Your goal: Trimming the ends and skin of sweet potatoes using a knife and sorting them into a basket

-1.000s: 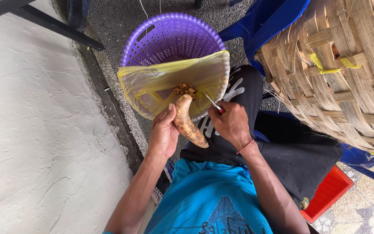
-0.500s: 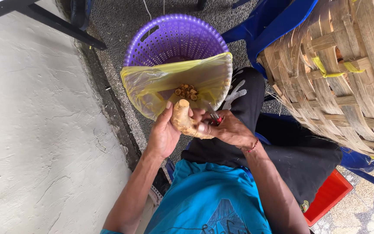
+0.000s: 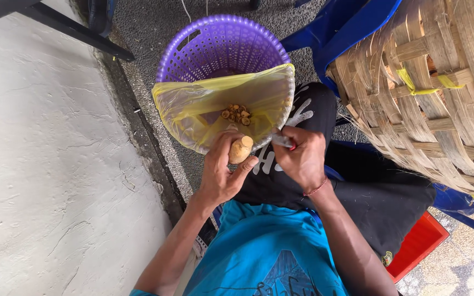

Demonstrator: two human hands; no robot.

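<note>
Tan root (image 3: 241, 149) end-on toward camera | left hand (image 3: 221, 174) grips it | right hand (image 3: 302, 159) clenches knife (image 3: 282, 141)

Your single head camera looks steeply down from close above your lap, facing forward: purple basket (image 3: 220, 49) far, your blue shirt (image 3: 270, 252) near, woven basket (image 3: 440, 93) right, pale wall (image 3: 45, 164) left.

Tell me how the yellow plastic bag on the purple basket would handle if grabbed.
Likely floppy and light: the yellow plastic bag looks thin and see-through, sagging over the purple basket rim. It would probably crumple and spill the brown scraps inside.
</note>
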